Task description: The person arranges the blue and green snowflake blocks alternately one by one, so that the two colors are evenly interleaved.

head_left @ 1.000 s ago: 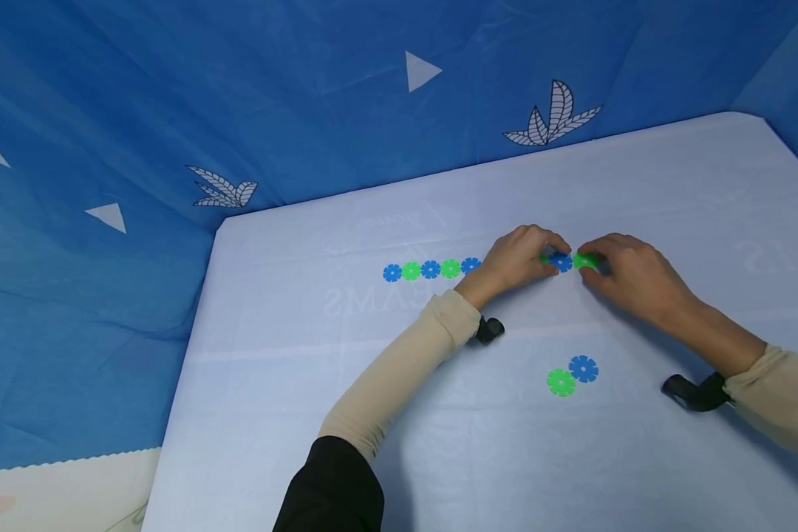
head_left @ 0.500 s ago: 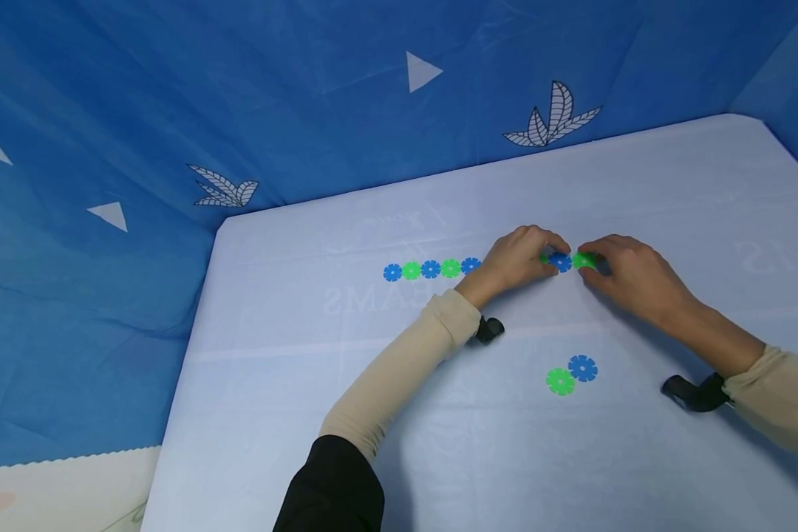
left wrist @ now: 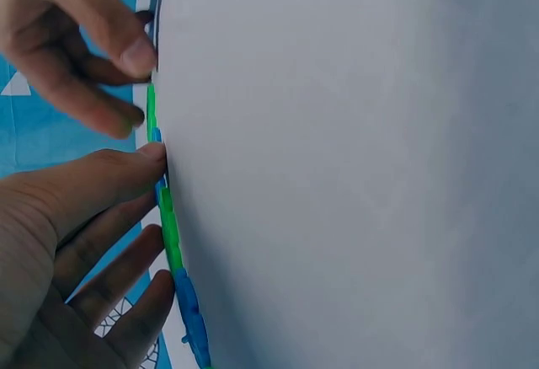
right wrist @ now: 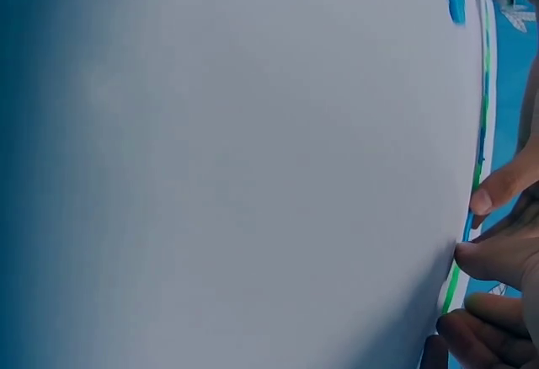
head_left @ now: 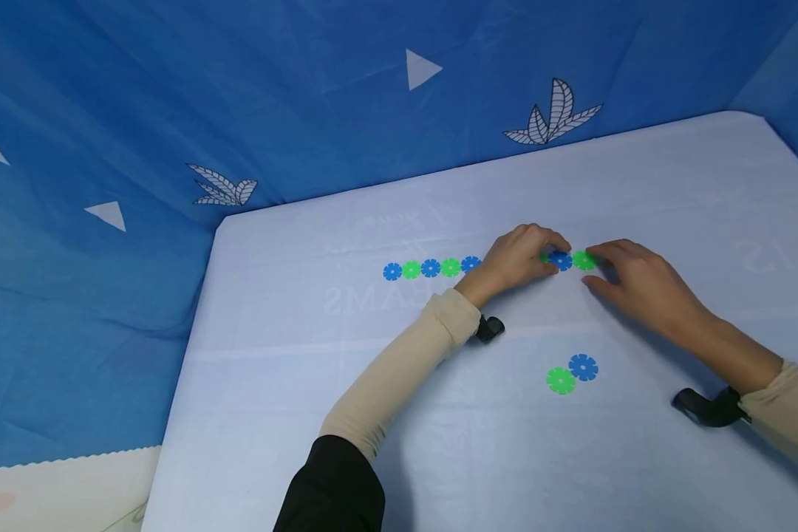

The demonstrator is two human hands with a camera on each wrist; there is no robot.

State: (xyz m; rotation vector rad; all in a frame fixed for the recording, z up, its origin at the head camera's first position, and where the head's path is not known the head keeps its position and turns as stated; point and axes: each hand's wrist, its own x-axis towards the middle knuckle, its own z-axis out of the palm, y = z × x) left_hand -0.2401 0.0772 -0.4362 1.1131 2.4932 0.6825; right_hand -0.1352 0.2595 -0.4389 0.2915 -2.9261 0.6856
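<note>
A row of interlocking snowflake discs, alternating blue and green, lies across the white table; my left hand [head_left: 520, 257] hides its middle. That hand pinches a blue snowflake disc [head_left: 561, 261] between thumb and fingers near the row's right end. A green snowflake disc [head_left: 583, 260] forms the end, beside the blue one. My right hand [head_left: 652, 288] is just right of it, thumb and index finger spread apart. Its index fingertip is at the green disc's edge; whether they touch I cannot tell. In the left wrist view the row [left wrist: 171, 230] appears edge-on under the left hand's fingers.
A loose green snowflake disc [head_left: 561, 380] and a loose blue one [head_left: 583, 367] lie close together nearer the front of the table [head_left: 273, 414]. Blue printed cloth [head_left: 346, 96] hangs behind the table. Black wrist cameras [head_left: 708, 408] sit low beside both wrists.
My right hand has loosened from the green end disc, its thumb moving away and the hand shifting slightly right. The left hand has stayed on the blue disc.
</note>
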